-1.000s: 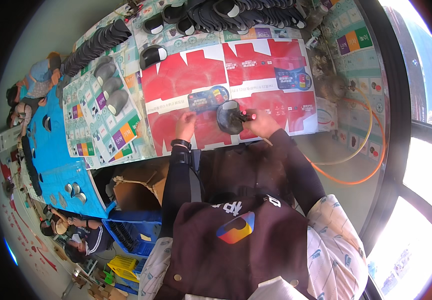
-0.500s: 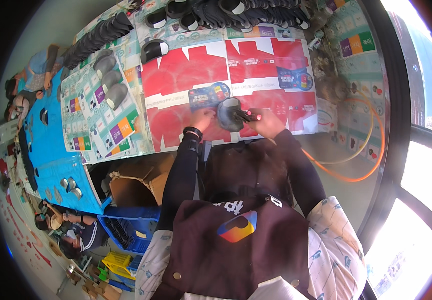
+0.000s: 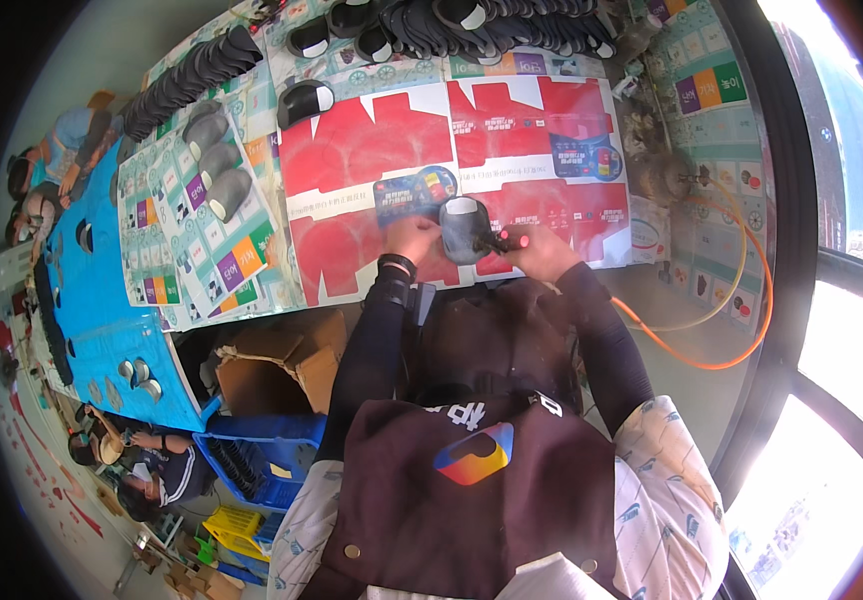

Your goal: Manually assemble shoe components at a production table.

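Note:
On the red printed card sheets, a dark grey rounded piece like a shoe part, with a paler patch at its far end, stands between my hands. My left hand is at its left edge, fingers curled in; whether they pinch the rim is hard to see. In my right hand is a slim dark tool with pinkish-red ends. Its dark end touches or overlaps the piece's right side. The exact kind of tool is too small to make out.
Rows of similar dark pieces line the table's far edge, with a stack at far left. Several grey pieces lie on a printed sheet. An orange hose loops at right. People work beside a blue table.
The grey piece has turned a little and appears more upright, its pale patch facing away from me. My left hand has shifted slightly right, and my right hand has moved slightly right with the tool.

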Tool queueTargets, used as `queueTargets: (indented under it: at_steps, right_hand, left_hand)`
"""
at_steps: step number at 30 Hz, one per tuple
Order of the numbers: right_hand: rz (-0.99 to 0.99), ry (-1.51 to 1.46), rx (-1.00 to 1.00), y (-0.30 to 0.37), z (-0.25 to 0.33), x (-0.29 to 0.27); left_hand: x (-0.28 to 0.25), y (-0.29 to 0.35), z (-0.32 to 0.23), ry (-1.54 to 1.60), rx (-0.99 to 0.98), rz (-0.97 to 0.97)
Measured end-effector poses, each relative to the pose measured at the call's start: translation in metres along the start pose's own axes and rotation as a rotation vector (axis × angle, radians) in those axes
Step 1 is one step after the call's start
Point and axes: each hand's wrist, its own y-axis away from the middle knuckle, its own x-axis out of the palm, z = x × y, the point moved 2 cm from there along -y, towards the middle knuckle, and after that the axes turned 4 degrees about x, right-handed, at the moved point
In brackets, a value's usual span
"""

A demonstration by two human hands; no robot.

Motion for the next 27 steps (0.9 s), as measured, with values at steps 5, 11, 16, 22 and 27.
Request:
queueTargets:
  at_steps: [5, 11, 16, 22, 27]
  right_hand:
    - [0.022, 0.075, 0.043, 0.004, -0.005, 0.009]
    - [-0.11, -0.44, 0.09, 0.018, -0.027, -0.018]
    - [-0.115, -0.618, 0.146, 0.016, -0.005, -0.013]
    - [-0.06, -0.434, 0.199, -0.017, 0.033, 0.012]
    - [-0.099, -0.483, 0.214, -0.018, 0.077, 0.02]
  left_hand:
    - [-0.027, 0.023, -0.052, -0.159, -0.039, 0.007]
    - [-0.055, 0.035, 0.032, 0.434, -0.085, -0.187]
    - [-0.209, 0.094, 0.068, 1.192, -0.157, -0.348]
    - [-0.264, 0.1, 0.209, 1.362, -0.23, -0.765]
    - [-0.252, 0.063, 0.239, 1.65, -0.088, -0.928]
